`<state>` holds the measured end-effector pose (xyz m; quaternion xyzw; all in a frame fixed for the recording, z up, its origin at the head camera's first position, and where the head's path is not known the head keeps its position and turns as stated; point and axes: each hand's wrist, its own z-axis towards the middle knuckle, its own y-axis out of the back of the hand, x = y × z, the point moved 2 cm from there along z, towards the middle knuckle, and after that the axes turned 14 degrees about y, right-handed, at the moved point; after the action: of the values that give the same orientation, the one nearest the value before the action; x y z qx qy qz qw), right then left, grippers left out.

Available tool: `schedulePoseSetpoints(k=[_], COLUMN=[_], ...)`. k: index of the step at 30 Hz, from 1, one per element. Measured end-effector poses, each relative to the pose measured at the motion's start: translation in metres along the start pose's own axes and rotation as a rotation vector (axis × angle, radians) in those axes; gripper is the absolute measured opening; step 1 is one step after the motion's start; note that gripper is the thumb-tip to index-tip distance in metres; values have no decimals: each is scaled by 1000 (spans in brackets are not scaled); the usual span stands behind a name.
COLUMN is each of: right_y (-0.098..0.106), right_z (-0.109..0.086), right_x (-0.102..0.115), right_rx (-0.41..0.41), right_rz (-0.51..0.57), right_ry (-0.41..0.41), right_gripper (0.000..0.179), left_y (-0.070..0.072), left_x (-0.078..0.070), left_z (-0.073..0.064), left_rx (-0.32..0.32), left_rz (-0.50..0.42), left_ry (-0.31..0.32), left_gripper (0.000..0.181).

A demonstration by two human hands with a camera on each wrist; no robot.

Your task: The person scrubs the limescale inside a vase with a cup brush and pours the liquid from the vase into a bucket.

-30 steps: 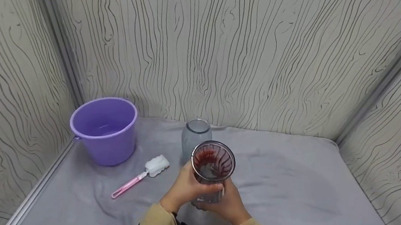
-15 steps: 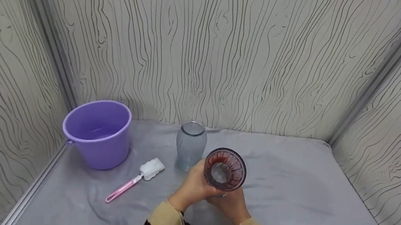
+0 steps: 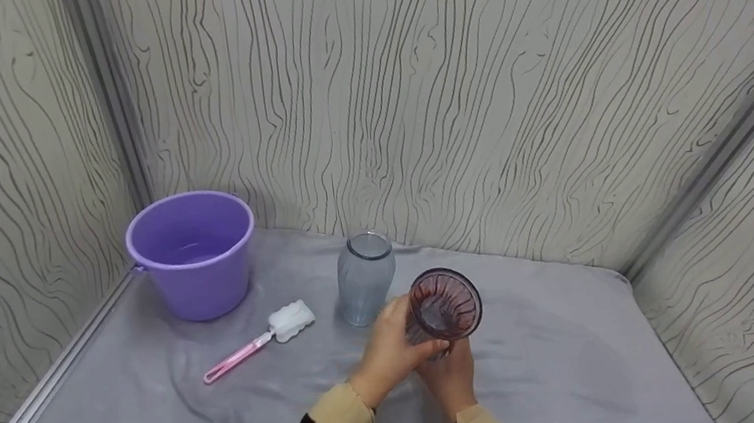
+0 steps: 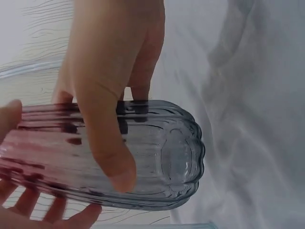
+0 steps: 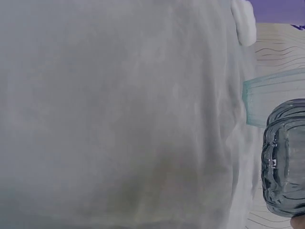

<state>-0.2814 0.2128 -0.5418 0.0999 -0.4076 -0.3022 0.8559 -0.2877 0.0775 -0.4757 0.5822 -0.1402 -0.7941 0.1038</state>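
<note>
Both hands hold a ribbed glass vase, purple-red near the mouth and fading to grey-blue at the base. Its mouth tilts towards the head camera. My left hand grips the upper part, thumb across the near side below the rim. Lower down, my right hand grips the body; the left wrist view shows its thumb in front and fingers behind. In the right wrist view the base hangs apart from the cloth, with one fingertip at the edge. A pale blue glass vase stands behind the left hand.
A purple bucket stands at the back left, near the corner of the walls. Between it and the hands lies a brush with a white sponge head and pink handle. Grey cloth covers the table.
Both hands have moved to the right with the purple vase, and its mouth has turned. The blue vase behind is now less covered. The bucket and brush stay in place.
</note>
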Motion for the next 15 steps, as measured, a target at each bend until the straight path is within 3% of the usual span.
schedulePoseSetpoints(k=[3, 9, 12, 15], right_y=[1, 0, -1, -1], right_z=[4, 15, 19, 23], right_x=[-5, -16, -19, -22], right_rx=[-29, -84, -106, -106], right_rz=[-19, 40, -35, -58], right_ry=[50, 176, 321, 368], right_gripper=[88, 83, 77, 68], left_y=[-7, -16, -18, -19], left_x=[2, 10, 14, 16], left_z=[3, 11, 14, 17], left_rx=[-8, 3, -22, -55], left_rz=[-34, -211, -168, -53], left_ry=[30, 87, 50, -3], left_gripper=[69, 64, 60, 59])
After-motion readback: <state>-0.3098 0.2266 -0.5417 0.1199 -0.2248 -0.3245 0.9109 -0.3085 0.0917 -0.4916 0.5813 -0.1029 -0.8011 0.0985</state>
